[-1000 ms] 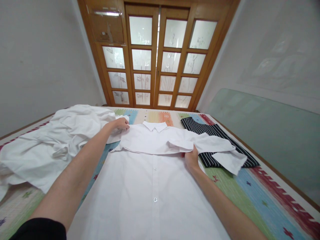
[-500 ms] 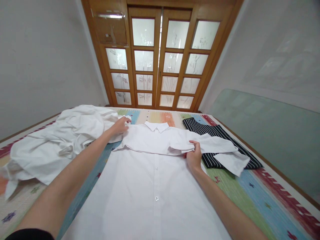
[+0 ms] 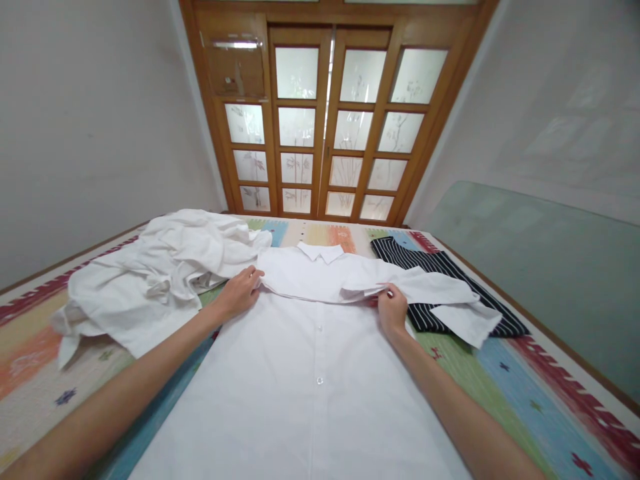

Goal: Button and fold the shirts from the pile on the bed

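A white collared shirt (image 3: 300,393) lies front up before me, its buttons running down the middle and its collar at the far end. A fold crosses it below the collar, with a layer of cloth doubled over the chest. My left hand (image 3: 243,289) is closed on the left edge of that fold. At the fold's right part, my right hand (image 3: 393,305) pinches the cloth between thumb and fingers. One white sleeve stretches out to the right, its cuff over a folded black and white striped garment (image 3: 420,257).
A crumpled heap of white cloth (image 3: 135,287) lies to the left. Everything rests on a colourful patterned cover (image 3: 505,393). A pale green headboard-like panel (image 3: 540,247) stands along the right, and wooden glazed doors (image 3: 320,120) close the far end.
My left hand has come nearer, from the shirt's left shoulder down to the edge of the fold. My right hand keeps its hold on the cloth. The view has shifted slightly.
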Available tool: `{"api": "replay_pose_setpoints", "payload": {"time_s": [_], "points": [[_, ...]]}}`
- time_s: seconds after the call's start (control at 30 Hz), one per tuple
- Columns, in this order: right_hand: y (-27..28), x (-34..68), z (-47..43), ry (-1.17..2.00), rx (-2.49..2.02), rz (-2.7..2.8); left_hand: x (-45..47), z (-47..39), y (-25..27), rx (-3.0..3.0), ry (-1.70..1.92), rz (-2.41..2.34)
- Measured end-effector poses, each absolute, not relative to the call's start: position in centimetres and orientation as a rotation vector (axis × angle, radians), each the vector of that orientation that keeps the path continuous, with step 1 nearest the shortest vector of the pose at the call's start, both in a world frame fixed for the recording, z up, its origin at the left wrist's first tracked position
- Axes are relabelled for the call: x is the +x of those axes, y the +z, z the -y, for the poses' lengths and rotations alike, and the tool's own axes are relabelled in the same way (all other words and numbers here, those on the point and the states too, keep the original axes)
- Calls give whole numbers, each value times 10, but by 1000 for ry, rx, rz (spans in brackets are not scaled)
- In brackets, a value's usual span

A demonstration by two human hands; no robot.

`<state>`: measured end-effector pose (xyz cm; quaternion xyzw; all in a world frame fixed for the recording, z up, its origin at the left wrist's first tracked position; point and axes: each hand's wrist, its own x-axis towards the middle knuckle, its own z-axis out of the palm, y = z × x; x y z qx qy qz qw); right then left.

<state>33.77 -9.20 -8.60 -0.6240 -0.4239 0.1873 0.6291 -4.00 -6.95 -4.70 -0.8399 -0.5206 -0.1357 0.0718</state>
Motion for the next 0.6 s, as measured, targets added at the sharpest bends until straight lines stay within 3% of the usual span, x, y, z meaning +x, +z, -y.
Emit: {"api": "replay_pose_setpoints", "payload": {"time_s": [0.6], "points": [[-69, 375, 59, 509, -1532, 588, -49, 75, -52, -2350, -325, 1817]]}}
